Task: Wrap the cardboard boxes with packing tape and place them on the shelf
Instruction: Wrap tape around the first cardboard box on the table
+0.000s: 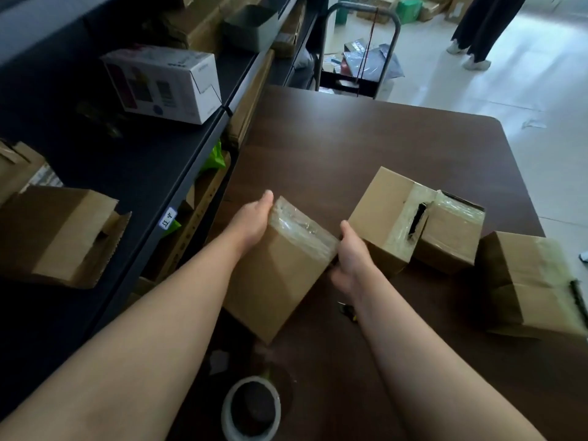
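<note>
First-person view looking down at a dark brown desk (350,138). Ctr of frame: two bare forearms reach in & both hands grasp one cardboard box. This held box (280,281) is tilted, its far end wrapped in shiny clear tape. The left hand (251,218) clasps its upper-left corner, thumb on top, fingers hidden behind it. The right hand (350,259) curls round its right edge. Can't tell whether the box touches the desk.

Just right of it is a second box (378,218) w/ tape on one end, touching a third box (451,237). A fourth box (528,281), also taped, sits at the right edge. Bottom ctr: a tape roll (227,418) lies flat on the desk.

Left side: a dark shelf (143,160) runs alongside the desk. It carries an open cardboard carton (57,233) at lower left & a white printed carton (162,84) at upper left.

Top ctr: a trolley (346,82). Top right: a person's legs (477,27) on a pale floor.
</note>
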Action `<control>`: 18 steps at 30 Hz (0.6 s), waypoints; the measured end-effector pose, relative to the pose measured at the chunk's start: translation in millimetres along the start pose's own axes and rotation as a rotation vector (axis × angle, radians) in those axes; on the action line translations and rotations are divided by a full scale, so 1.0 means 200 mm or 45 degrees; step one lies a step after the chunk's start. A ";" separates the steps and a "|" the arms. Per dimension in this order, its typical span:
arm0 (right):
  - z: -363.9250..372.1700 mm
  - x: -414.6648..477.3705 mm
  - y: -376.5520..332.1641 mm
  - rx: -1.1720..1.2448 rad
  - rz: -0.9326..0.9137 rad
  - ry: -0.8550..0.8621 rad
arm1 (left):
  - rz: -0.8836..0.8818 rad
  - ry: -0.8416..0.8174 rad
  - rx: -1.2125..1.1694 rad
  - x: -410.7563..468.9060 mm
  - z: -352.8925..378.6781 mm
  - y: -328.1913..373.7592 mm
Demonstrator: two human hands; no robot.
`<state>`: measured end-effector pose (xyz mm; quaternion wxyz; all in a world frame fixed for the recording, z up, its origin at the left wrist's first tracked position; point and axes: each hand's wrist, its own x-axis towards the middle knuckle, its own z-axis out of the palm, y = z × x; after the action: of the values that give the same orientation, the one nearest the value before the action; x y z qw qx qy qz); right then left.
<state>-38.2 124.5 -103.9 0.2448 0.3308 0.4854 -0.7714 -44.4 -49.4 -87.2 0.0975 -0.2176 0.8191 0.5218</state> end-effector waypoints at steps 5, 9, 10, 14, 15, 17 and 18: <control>0.12 -0.15 -0.22 0.179 -0.380 0.030 | 0.146 0.174 -0.455 -0.11 -0.18 0.11; 0.12 -0.21 -0.21 0.058 -0.534 0.065 | 0.074 0.276 -0.598 -0.25 -0.17 0.06; 0.10 -0.22 -0.18 0.012 -0.532 0.091 | 0.028 0.290 -0.634 -0.28 -0.15 0.03; -0.06 -0.23 -0.01 -0.363 -0.480 0.264 | -0.140 0.284 -0.620 -0.39 -0.03 -0.10; -0.10 -0.22 0.04 -0.447 -0.445 0.284 | -0.166 0.270 -0.577 -0.41 0.00 -0.14; -0.16 -0.21 0.12 -0.579 -0.367 0.283 | -0.222 0.240 -0.480 -0.43 0.06 -0.22; -0.18 -0.20 0.14 -0.650 -0.357 0.285 | -0.248 0.221 -0.426 -0.43 0.09 -0.26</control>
<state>17.5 147.8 -101.4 0.1563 0.2714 0.7282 -0.6097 54.6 -29.9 -103.5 0.0392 -0.3530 0.7015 0.6179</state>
